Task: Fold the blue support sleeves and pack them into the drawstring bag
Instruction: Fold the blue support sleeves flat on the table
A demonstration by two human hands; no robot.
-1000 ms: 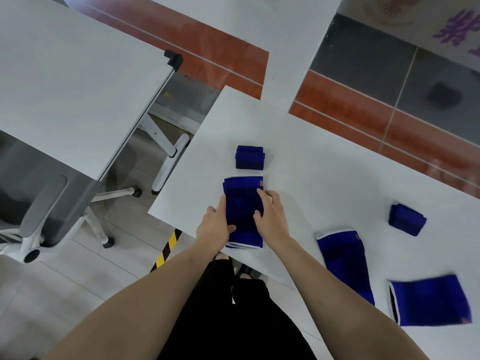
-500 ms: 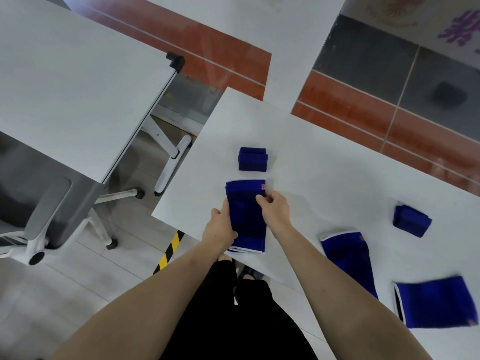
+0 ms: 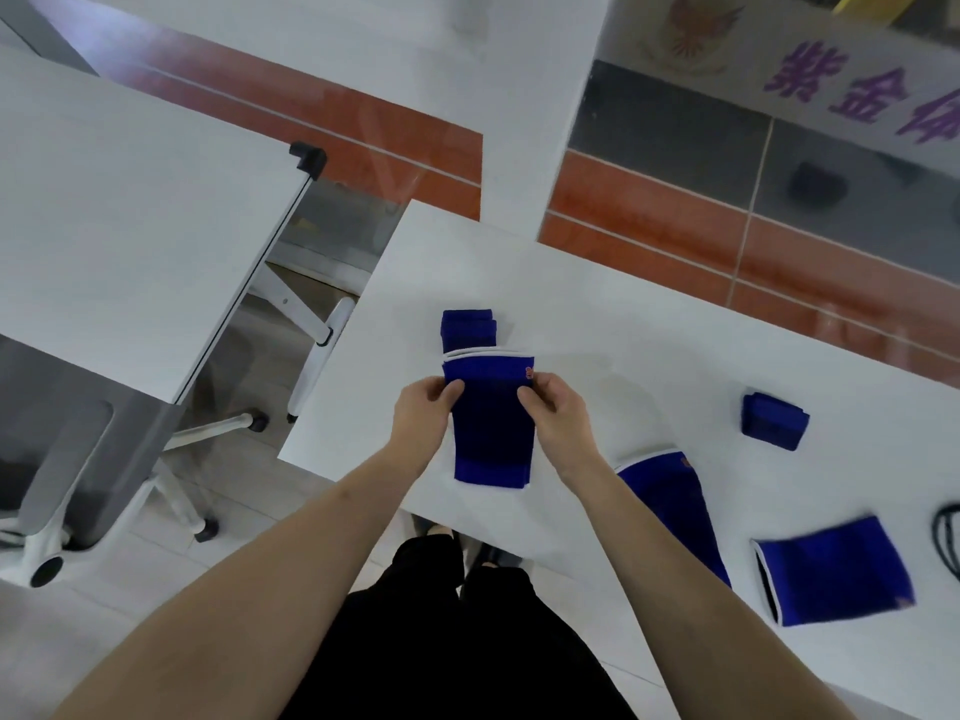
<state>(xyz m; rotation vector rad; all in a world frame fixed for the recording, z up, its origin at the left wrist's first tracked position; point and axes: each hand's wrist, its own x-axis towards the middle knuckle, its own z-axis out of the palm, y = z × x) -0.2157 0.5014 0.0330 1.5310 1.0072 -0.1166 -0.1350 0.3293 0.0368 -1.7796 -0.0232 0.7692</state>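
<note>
A blue support sleeve point(image 3: 493, 433) with white trim lies flat near the white table's point(image 3: 623, 324) front left corner. My left hand point(image 3: 423, 413) pinches its left edge and my right hand point(image 3: 553, 413) pinches its right edge, both near the far end. Just beyond it sits a folded blue sleeve point(image 3: 467, 328). Another folded one point(image 3: 774, 420) rests to the right. Two unfolded sleeves lie at the right, one point(image 3: 675, 506) partly under my right forearm, the other point(image 3: 831, 571) near the front edge. A black cord point(image 3: 945, 537) shows at the right border.
A second white table point(image 3: 130, 241) stands to the left across a gap, with a grey swivel chair point(image 3: 67, 470) under it. The floor beyond has red and grey tiles. My black trousers point(image 3: 441, 641) are at the table's front edge.
Both hands slid from the sleeve's near half up to its far end and now pinch its side edges. The far end has lifted toward the folded sleeve behind it.
</note>
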